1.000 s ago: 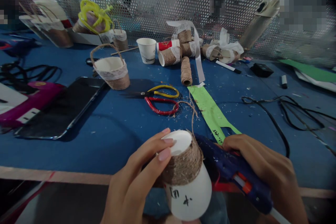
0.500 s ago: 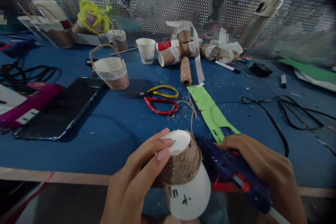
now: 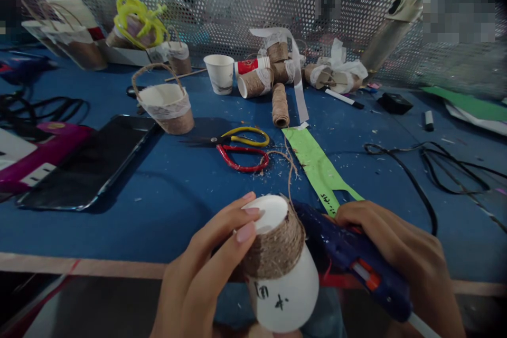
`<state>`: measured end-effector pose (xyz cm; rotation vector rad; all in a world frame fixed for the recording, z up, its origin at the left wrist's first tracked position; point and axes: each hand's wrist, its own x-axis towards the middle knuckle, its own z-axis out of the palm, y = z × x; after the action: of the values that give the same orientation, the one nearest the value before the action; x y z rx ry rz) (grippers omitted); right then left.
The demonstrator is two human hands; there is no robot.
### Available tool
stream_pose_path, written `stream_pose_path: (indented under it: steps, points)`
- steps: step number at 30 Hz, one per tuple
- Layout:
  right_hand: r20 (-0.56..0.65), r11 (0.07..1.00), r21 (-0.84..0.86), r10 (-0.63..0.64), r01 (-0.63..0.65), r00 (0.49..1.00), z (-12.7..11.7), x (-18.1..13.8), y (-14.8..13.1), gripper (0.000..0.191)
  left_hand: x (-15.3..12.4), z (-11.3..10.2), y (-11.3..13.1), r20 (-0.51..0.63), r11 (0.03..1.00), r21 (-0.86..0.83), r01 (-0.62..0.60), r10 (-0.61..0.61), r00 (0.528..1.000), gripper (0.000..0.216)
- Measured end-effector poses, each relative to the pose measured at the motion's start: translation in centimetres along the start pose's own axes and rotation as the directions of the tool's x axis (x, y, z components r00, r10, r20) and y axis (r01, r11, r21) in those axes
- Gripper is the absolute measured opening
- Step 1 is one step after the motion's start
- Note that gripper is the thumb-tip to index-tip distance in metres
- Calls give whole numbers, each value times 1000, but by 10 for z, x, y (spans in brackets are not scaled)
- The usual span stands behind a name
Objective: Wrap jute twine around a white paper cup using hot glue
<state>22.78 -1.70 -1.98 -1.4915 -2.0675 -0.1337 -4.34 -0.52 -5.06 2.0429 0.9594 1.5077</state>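
My left hand (image 3: pixel 206 269) grips an upturned white paper cup (image 3: pixel 283 280) partly wound with brown twine (image 3: pixel 277 245), fingers on its base. Black marks are written on the cup's bare part. My right hand (image 3: pixel 400 253) is closed round a blue hot glue gun (image 3: pixel 356 264), whose nozzle touches the twine on the cup's right side. A loose strand of twine runs up from the cup toward a twine spool (image 3: pixel 280 105) on the blue table (image 3: pixel 166 190).
Yellow and red scissors (image 3: pixel 241 148), a green paper strip (image 3: pixel 317 169), a dark phone (image 3: pixel 91 161), a twine basket cup (image 3: pixel 166 105), several wrapped cups (image 3: pixel 257 79) and black cables (image 3: pixel 428 163) lie on the table. A perforated metal screen (image 3: pixel 237 0) stands behind.
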Motion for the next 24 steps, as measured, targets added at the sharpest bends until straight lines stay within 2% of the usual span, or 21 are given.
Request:
stream_pose_path:
  steps: [7, 12, 15, 19, 24]
  points:
    - [-56, 998, 32, -56, 58, 997, 1, 4, 2, 8, -2, 3, -1, -12, 999, 40, 15, -14, 1000, 72]
    - [-30, 1000, 11, -28, 28, 999, 1, 2, 3, 14, -1, 3, 0, -29, 999, 43, 30, -29, 999, 75]
    - [-40, 999, 43, -29, 31, 999, -1, 2, 1, 9, -1, 2, -1, 2, 999, 39, -1, 1, 1000, 75]
    - [-46, 998, 55, -5, 7, 999, -2, 1, -1, 6, -2, 3, 0, -13, 995, 98, 34, -33, 999, 67]
    - [-88, 994, 83, -60, 67, 994, 0, 1, 4, 6, 0, 7, 0, -43, 999, 48, 16, -14, 999, 73]
